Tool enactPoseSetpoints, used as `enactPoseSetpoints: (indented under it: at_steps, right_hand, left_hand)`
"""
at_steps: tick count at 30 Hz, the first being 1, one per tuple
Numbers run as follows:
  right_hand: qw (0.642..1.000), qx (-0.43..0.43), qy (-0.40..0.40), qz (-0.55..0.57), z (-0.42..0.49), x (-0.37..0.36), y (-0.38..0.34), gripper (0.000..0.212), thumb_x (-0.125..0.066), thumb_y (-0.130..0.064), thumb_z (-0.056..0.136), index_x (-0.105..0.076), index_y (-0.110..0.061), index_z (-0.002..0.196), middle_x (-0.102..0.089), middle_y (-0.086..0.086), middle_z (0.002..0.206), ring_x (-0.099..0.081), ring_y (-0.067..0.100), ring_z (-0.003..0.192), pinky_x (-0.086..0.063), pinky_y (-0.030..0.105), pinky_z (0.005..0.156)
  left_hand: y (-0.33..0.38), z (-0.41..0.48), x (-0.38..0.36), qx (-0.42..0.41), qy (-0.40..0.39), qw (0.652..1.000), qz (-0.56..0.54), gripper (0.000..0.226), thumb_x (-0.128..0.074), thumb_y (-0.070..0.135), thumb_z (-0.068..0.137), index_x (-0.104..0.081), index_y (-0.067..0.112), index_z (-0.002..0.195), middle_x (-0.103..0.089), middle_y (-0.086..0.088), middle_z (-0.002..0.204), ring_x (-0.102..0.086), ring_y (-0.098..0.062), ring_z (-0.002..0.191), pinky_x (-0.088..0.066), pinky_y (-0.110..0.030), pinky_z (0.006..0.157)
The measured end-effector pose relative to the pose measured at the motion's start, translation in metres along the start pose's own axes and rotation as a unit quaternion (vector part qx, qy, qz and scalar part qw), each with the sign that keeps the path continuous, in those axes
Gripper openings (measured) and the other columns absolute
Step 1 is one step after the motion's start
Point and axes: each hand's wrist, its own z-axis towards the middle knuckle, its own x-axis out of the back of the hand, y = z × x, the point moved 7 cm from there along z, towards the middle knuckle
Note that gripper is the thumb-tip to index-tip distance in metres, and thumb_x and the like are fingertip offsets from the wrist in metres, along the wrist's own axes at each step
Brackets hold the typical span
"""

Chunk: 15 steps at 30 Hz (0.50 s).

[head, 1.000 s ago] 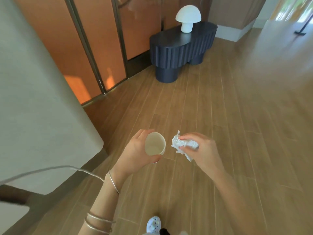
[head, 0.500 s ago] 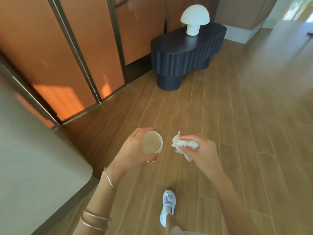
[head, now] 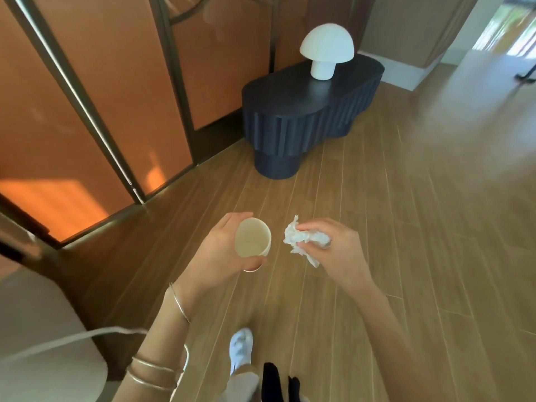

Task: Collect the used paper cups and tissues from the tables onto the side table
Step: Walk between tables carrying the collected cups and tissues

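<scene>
Just one paper cup [head: 253, 237] and one crumpled tissue [head: 298, 242] here. The left hand [head: 217, 256] is wrapped round the cup's side wall, with the mouth tipped up at the camera, and it looks empty. The right hand [head: 336, 250] pinches the tissue wad at its fingertips. Both are held over the floor, well short of the dark bench [head: 284, 94] with its one mushroom lamp [head: 326, 50]. The cup's light and thin and probably dents, so go gentle on the wall. The tissue's soft, so grab it anywhere.

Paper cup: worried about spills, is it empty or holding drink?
Looks empty: the paper cup, tipped toward the camera in the left hand, shows its bare pale bottom.
</scene>
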Motion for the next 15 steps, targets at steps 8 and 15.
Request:
enactPoseSetpoints:
  at_steps: [8,15]
  right_hand:
    - [0.998,-0.004,0.032,-0.044,0.161,-0.009,0.04,0.022,-0.073,-0.002,0.072,-0.073,-0.014,0.091,-0.068,-0.005,0.093,-0.059,-0.005,0.081,-0.04,0.004,0.069]
    - [0.997,-0.013,0.048,-0.059,0.303,-0.015,0.062,0.023,-0.075,-0.004,0.07,-0.073,-0.014,0.092,-0.069,0.0,0.097,-0.062,0.007,0.085,-0.042,0.006,0.071]
  left_hand:
    - [-0.037,0.174,0.001,-0.021,-0.012,1.0,0.004,0.085,-0.086,0.034,0.057,-0.042,0.025,0.129,-0.045,0.01,0.123,-0.046,-0.009,0.105,-0.045,-0.026,0.087]
    - [-0.052,0.326,0.019,-0.035,-0.015,0.999,0.025,0.085,-0.084,0.039,0.06,-0.039,0.028,0.131,-0.044,0.009,0.128,-0.042,-0.006,0.106,-0.045,-0.03,0.092]
